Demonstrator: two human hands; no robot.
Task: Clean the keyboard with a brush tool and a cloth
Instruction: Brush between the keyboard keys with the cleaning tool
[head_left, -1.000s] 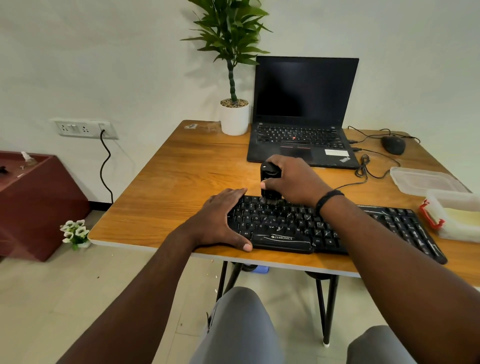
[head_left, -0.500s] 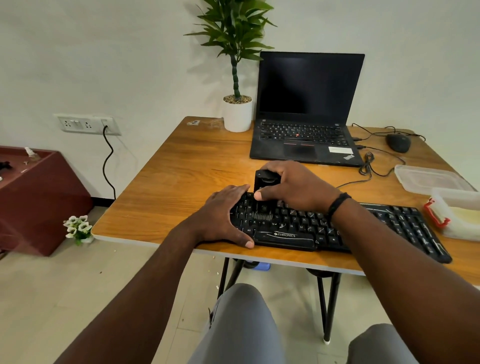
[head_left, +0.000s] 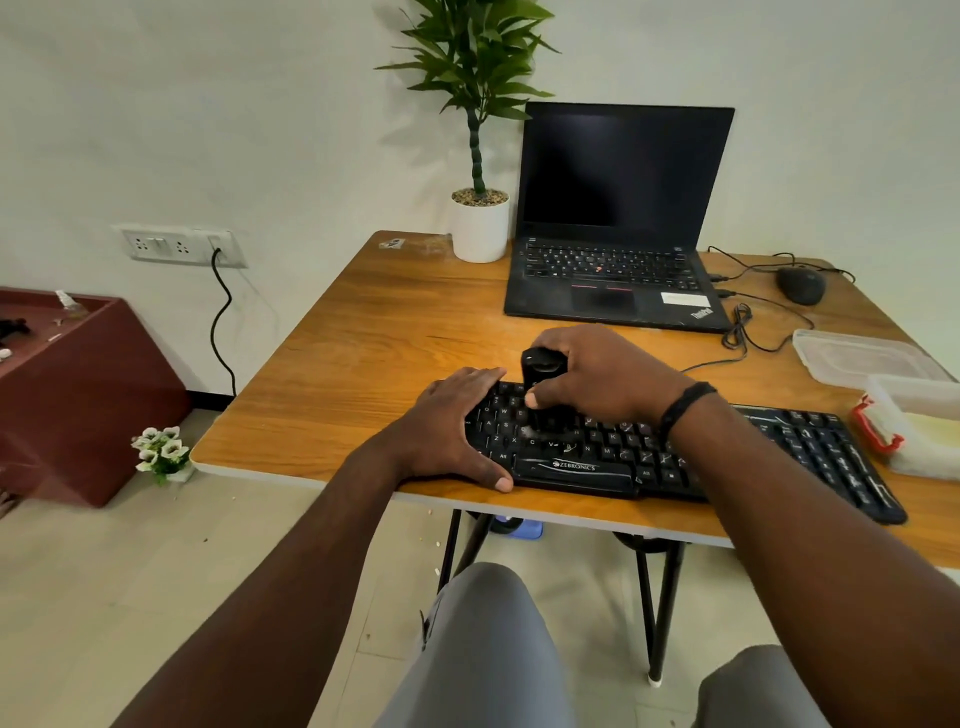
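Note:
A black keyboard (head_left: 810, 452) lies along the front edge of the wooden table (head_left: 374, 332). My right hand (head_left: 608, 374) grips a stubby black brush tool (head_left: 540, 366) upright, with its bristle end down on the keys left of the keyboard's middle. My left hand (head_left: 447, 426) lies flat over the keyboard's left end, fingers straight, thumb along the front edge. A pale yellow cloth (head_left: 935, 426) sits inside a clear box at the right edge.
An open black laptop (head_left: 618, 208) stands at the back, a potted plant (head_left: 480, 223) to its left. A mouse (head_left: 800, 286) with coiled cable lies back right. A clear lid (head_left: 857, 356) and a clear box with a red clasp (head_left: 878, 426) sit right of the keyboard.
My right hand has moved the brush across the keys, first towards the left end, then back towards the front rows. My left hand has stayed on the keyboard's left end.

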